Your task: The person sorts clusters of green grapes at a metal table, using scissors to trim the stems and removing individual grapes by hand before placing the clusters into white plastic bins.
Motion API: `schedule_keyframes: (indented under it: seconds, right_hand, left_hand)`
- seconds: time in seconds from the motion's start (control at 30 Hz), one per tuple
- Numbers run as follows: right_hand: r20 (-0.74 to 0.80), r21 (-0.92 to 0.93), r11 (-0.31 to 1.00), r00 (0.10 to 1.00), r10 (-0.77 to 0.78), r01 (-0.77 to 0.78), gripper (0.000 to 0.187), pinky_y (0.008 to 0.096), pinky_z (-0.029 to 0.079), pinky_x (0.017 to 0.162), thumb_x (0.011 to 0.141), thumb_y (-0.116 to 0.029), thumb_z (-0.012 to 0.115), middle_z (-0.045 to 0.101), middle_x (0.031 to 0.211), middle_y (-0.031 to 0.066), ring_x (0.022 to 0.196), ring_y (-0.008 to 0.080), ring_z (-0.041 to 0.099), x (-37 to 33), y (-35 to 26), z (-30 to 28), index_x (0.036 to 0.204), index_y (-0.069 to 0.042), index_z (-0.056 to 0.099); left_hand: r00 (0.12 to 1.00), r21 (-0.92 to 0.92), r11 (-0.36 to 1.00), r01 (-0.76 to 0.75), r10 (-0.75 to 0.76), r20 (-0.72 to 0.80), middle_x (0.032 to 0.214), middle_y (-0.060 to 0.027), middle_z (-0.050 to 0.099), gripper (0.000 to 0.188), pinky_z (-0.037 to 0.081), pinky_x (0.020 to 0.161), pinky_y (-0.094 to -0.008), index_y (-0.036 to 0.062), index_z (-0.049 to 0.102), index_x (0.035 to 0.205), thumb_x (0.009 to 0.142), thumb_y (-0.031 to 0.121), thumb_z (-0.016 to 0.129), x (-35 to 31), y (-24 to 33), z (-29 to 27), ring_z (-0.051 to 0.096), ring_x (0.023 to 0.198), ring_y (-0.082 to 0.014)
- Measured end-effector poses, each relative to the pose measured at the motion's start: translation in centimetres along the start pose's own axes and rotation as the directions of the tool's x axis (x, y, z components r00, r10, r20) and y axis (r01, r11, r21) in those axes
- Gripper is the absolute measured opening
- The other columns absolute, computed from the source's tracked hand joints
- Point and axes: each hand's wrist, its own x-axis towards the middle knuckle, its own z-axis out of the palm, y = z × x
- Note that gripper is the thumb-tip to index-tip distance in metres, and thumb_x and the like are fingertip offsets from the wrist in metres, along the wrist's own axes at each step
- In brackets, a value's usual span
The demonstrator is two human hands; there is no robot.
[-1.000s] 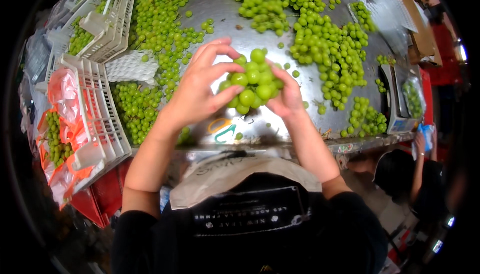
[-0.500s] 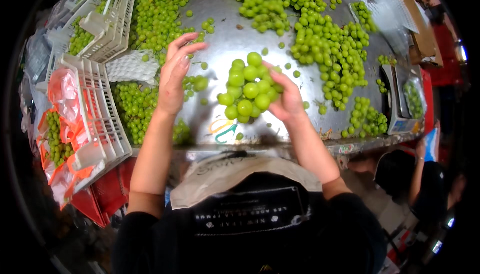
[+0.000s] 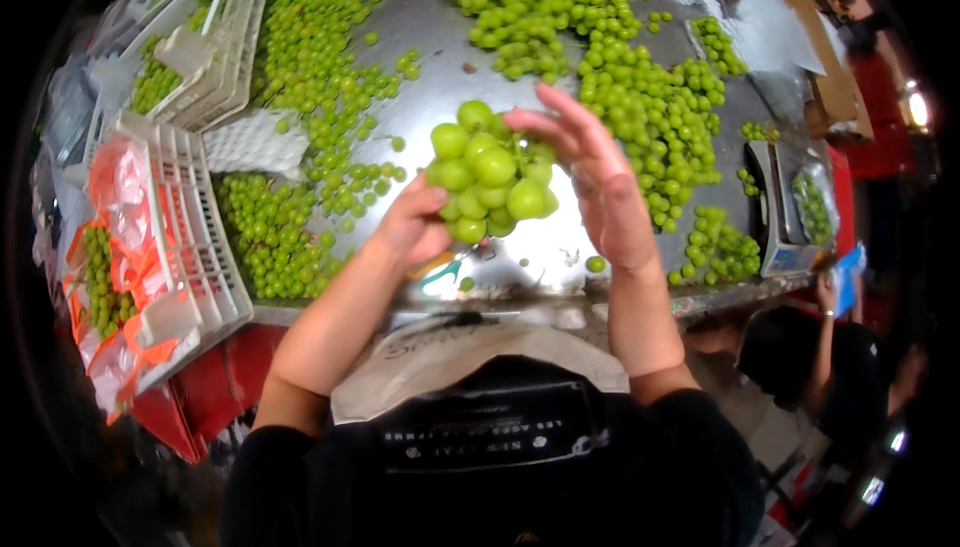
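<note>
A bunch of green grapes [image 3: 490, 172] is held up over the metal table, its berries round and plump. My left hand [image 3: 413, 222] is closed at the bunch's lower left, with thumb and fingertips against it. My right hand [image 3: 605, 177] is at the other side, its fingers stretched out and apart; the fingertips come close to the top right of the bunch, and I cannot tell whether they touch. Below the bunch, near the table's front edge, lies a tool with yellow and teal loop handles [image 3: 440, 275], partly hidden by my left hand.
Loose grapes [image 3: 270, 232] spread along the left of the metal table [image 3: 425, 7]. Whole bunches [image 3: 650, 107] lie at the right. White plastic crates [image 3: 200, 237] line the left edge, beside white foam netting [image 3: 255, 139]. A box [image 3: 790, 207] stands at right; another person [image 3: 830, 347] is beyond.
My left hand has come in from the left and taken hold of the bunch. My right hand has let go and opened. The bunch has turned and shifted slightly.
</note>
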Motion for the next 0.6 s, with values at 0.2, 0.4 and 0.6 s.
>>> schedule_keyframes:
  seconds: [0.2, 0.4, 0.6]
  right_hand:
    - [-0.37, 0.177, 0.983, 0.923, 0.107, -0.044, 0.066, 0.0387, 0.038, 0.097, 0.081, -0.01, 0.057, 0.028, 0.141, 0.0091, 0.129, 0.0243, 0.031, -3.2, 4.8, -1.2, 0.139, -0.012, 0.024]
    - [-0.425, 0.668, 0.733, 0.875, 0.234, 0.129, 0.08, 0.0321, 0.044, 0.084, 0.086, -0.012, 0.055, 0.033, 0.135, 0.0089, 0.098, 0.0151, 0.049, -4.4, 6.6, 1.8, 0.144, -0.018, 0.002]
    - [-0.268, 0.909, 0.388, 0.927, 0.263, 0.153, 0.061, 0.0483, 0.037, 0.099, 0.09, -0.047, 0.045, 0.034, 0.138, 0.0114, 0.121, 0.0311, 0.041, -4.8, 9.0, -4.0, 0.141, -0.025, 0.022]
  left_hand:
    - [0.923, 0.354, 0.906, -0.231, 0.319, -0.215, 0.134, -0.017, 0.036, 0.081, 0.037, 0.101, -0.0458, 0.0077, 0.021, 0.139, 0.07, 0.008, 0.064, 0.3, -1.4, 0.7, 0.041, 0.122, -0.033]
    - [0.834, 0.976, 0.035, -0.213, 0.528, 0.163, 0.142, -0.0188, 0.026, 0.09, 0.027, 0.105, -0.0473, 0.0131, 0.019, 0.143, 0.07, 0.027, 0.07, 2.2, -3.6, 2.8, 0.03, 0.129, -0.0359]
    - [0.9, 0.888, -0.261, -0.378, 0.122, 0.419, 0.147, -0.0221, 0.014, 0.09, 0.02, 0.106, -0.05, 0.0141, 0.026, 0.142, 0.067, 0.032, 0.072, 2.8, -4.1, 4.5, 0.019, 0.134, -0.0394]
